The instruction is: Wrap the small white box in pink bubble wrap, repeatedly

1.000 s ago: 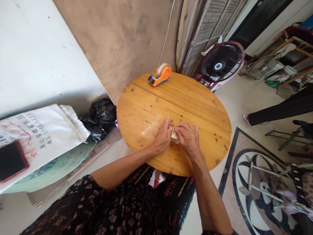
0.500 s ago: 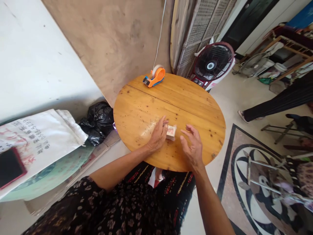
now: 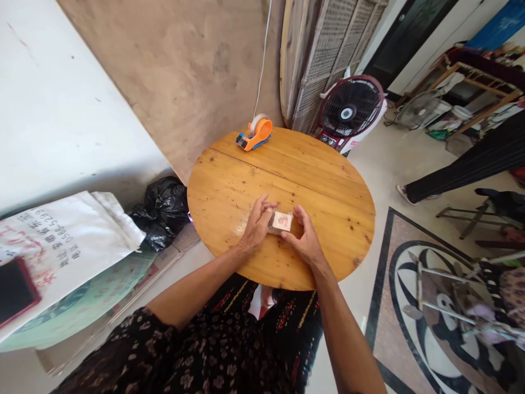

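A small pale box [image 3: 282,221] with a reddish print on top lies on the round wooden table [image 3: 320,175], near its front edge. My left hand [image 3: 256,225] grips the box's left side with curled fingers. My right hand [image 3: 304,238] closes on its right and near side, thumb and fingers pressed against it. Both hands hold the box between them just above or on the tabletop.
An orange and blue tape dispenser [image 3: 254,134] sits at the table's far edge. A black fan [image 3: 350,112] stands behind the table. A black bag [image 3: 162,210] and a white printed sack [image 3: 61,241] lie on the floor at left. Another person's leg [image 3: 455,169] stretches in at right.
My right hand, lifted open off the box half a second ago, has come back and closed on it. The left hand has kept its grip throughout.
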Motion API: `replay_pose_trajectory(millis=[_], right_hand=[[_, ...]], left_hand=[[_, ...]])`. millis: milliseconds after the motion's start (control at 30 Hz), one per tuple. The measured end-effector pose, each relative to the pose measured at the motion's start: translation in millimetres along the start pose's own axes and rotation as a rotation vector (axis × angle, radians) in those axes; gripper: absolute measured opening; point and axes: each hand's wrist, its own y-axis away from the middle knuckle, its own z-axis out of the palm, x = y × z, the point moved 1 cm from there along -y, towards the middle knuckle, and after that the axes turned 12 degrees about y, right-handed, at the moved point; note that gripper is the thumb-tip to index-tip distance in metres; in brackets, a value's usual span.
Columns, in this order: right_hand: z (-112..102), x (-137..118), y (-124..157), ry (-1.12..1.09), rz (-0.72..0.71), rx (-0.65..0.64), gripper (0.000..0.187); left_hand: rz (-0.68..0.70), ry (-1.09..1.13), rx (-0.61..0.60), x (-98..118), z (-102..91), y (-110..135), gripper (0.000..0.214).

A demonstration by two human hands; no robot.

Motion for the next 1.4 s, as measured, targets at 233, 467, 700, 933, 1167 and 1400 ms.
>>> replay_pose_trajectory(millis=[233,467,700,933,1167,1400], right_hand=[[7,-1,1,0.062,0.007,0.047,0.078],[10,-2,5,0.185,-0.024,0.107,0.065],[7,-8,8,0.224,-0.079,0.117,0.078],[8,-1,7,0.127,-0.074,0.117,0.085],[6,-5,6,0.112,-0.049,0.103,0.081],[6,-6,7,0.129,-0.062,0.107,0.078]], left_hand=[[0.026,0.017,-0.041,-1,3.4,1,0.056],[0.080,-0.073,-0.077,-2,2.7,0,0.045],[0.022,0.020,-0.048,3,2.2,1,0.042],[0.179,-0.173,-0.052,15,-1.7,4,0.031],[0.456,-0.535,-0.219,20,3.7,12,0.021],[0.592,-0.630,-0.229,17,4.4,10,0.019]])
